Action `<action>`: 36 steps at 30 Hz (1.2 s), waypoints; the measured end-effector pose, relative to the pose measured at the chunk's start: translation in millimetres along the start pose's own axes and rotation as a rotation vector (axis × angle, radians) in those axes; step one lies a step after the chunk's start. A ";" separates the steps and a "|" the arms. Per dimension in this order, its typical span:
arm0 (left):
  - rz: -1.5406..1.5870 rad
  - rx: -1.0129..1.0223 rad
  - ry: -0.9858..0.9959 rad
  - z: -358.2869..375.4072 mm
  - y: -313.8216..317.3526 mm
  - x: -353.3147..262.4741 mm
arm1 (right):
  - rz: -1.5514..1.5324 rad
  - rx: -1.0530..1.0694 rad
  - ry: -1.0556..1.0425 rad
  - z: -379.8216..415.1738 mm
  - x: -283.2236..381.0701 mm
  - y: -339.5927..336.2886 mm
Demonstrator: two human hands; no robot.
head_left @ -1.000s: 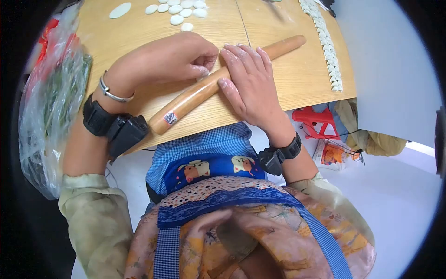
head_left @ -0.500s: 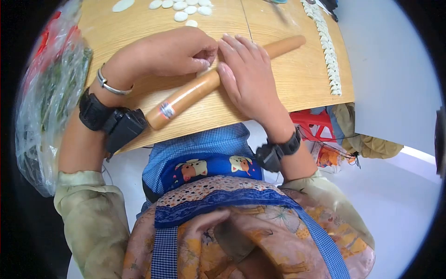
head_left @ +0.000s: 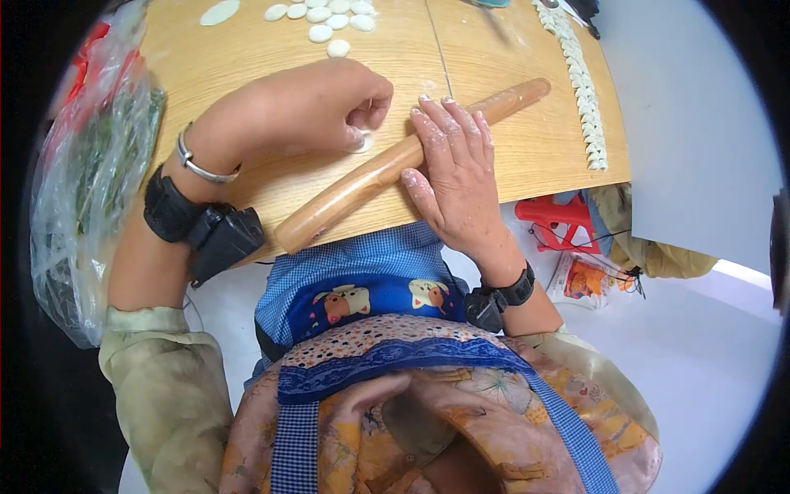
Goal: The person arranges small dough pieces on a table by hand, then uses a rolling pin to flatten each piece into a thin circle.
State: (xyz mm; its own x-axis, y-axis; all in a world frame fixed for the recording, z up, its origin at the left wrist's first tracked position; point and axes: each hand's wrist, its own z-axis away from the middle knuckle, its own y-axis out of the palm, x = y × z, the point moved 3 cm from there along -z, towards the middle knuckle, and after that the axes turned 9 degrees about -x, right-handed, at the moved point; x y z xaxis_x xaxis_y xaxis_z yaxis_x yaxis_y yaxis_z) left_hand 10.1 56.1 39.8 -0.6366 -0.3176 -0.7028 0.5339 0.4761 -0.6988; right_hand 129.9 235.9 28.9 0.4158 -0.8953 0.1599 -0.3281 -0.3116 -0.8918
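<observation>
Looking down from the head camera: a wooden table (head_left: 510,148) at the top of the frame, the person's apron and lap below it.

Right hand (head_left: 453,177) lies flat and open, palm down, on a long wooden rolling pin (head_left: 387,169). Fingers spread, dusted with flour, tips pointing away from the body. The pin runs diagonally across the near edge of the table, its lower end near the left wrist, its upper end toward the far right.

Left hand (head_left: 304,107) is curled, fingertips pinched on a small piece of dough (head_left: 360,145) that lies flat on the table just beside the pin, on its far side. Most of the dough is hidden under the fingers. The two hands are close but not touching.

Far side of the table: a cluster of small round dough discs (head_left: 321,18). Along the right edge, a long row of folded dumplings (head_left: 583,90).

Left of the table: a clear plastic bag of greens (head_left: 86,181). A bracelet and a black wrist device sit on the left wrist, a black band on the right.
</observation>
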 end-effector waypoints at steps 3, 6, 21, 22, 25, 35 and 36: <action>0.151 -0.020 -0.228 -3.4 -3.7 8.2 | 0.012 0.004 -0.006 -2.2 -0.1 -0.1; 0.243 -0.005 -0.401 -3.5 -2.8 14.2 | 0.011 -0.019 -0.052 -11.9 -1.8 2.5; 0.058 -0.085 -0.181 -4.3 -12.4 26.4 | 0.054 -0.166 -0.093 -81.4 -6.1 45.3; -0.014 -0.077 -0.089 -4.8 -11.0 25.6 | 0.057 -0.149 -0.079 -75.1 -5.1 40.7; 0.036 -0.034 -0.121 -2.4 -7.6 16.2 | 0.038 -0.115 -0.058 -48.8 -2.7 23.5; 0.242 -0.045 -0.332 -3.9 -1.8 18.1 | 0.003 -0.050 -0.032 -18.6 -1.8 4.9; 0.153 -0.045 -0.302 -5.0 -3.6 18.7 | 0.002 -0.050 -0.031 -23.3 -3.0 9.2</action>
State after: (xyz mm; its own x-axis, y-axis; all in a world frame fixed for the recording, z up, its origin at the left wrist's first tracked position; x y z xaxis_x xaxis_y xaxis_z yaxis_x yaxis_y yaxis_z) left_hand -6.5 52.6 29.8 -0.3538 -0.4646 -0.8118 0.5810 0.5710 -0.5800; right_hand 105.9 228.3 30.0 0.4410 -0.8859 0.1441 -0.3707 -0.3260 -0.8697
